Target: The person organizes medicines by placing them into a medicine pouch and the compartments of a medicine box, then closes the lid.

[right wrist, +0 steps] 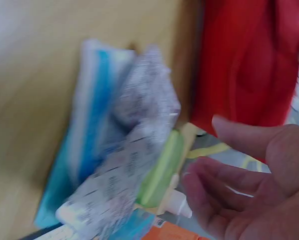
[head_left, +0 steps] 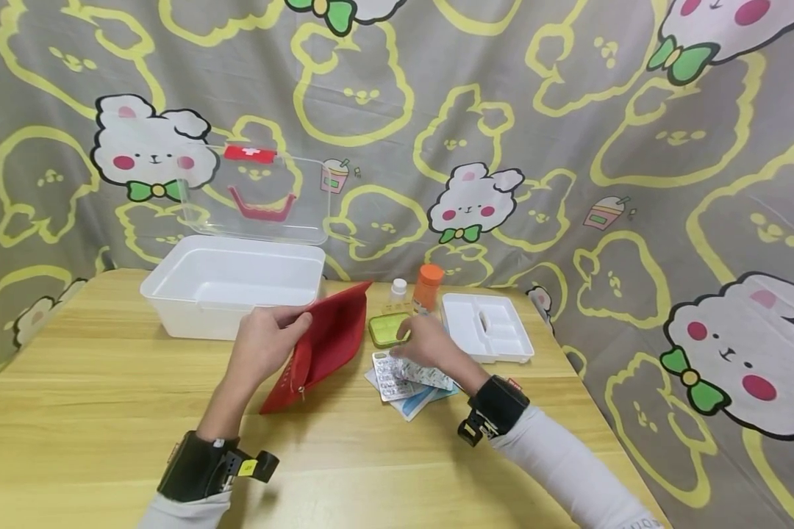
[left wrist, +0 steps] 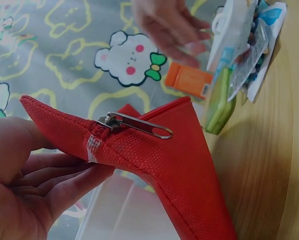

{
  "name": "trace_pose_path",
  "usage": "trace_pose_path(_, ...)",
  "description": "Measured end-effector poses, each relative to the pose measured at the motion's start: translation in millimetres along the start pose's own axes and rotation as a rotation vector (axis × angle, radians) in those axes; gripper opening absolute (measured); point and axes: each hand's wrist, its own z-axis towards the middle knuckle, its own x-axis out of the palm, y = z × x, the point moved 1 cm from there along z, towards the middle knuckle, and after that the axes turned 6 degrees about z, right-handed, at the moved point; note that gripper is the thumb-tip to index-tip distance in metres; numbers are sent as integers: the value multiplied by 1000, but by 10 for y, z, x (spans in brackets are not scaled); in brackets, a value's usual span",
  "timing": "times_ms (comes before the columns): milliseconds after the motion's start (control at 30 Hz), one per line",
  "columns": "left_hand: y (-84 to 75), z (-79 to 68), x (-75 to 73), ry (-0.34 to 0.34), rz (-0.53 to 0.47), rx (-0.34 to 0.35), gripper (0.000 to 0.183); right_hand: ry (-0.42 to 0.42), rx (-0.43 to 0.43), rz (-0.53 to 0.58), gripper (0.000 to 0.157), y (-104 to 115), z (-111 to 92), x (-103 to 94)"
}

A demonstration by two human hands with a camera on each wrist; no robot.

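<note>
My left hand [head_left: 267, 342] grips the edge of a red zip pouch [head_left: 337, 330], holding it upright with its mouth spread apart. A metal zipper pull [left wrist: 142, 125] hangs at the near corner. Over the blister packs [head_left: 397, 382] hovers my right hand [head_left: 426, 342], fingers loosely bent and nothing between thumb and fingers in the right wrist view. Those packs lie on blue and white packets [head_left: 413, 404]. Just behind them is a green case [head_left: 384, 336], close to the right fingertips.
An orange bottle [head_left: 428, 283] and a small white-capped bottle [head_left: 399, 286] stand at the back. To the right lies a white compartment tray [head_left: 503, 345]. A translucent box [head_left: 185, 316] sits back left, its clear lid [head_left: 205, 213] raised against the patterned curtain [head_left: 384, 154].
</note>
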Motion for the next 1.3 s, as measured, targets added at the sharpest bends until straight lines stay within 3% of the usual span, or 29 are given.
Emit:
trace_pose_path(100,-3,0,-7,-2,-4,1,35,51,33,-103,38,-53,-53,82)
trace_pose_path(200,-4,2,-5,-3,-6,8,35,100,96,-124,46,-86,-95,170)
trace_pose_path(500,-11,1,21,5,-21,13,35,97,108,-185,40,-131,-103,251)
trace_pose_path(900,-1,-8,51,4,-37,32,32,76,113,-145,48,-161,-95,270)
trace_pose_path(1300,-9,-10,52,-29,-10,57,30,141,124,-244,22,-9,-132,200)
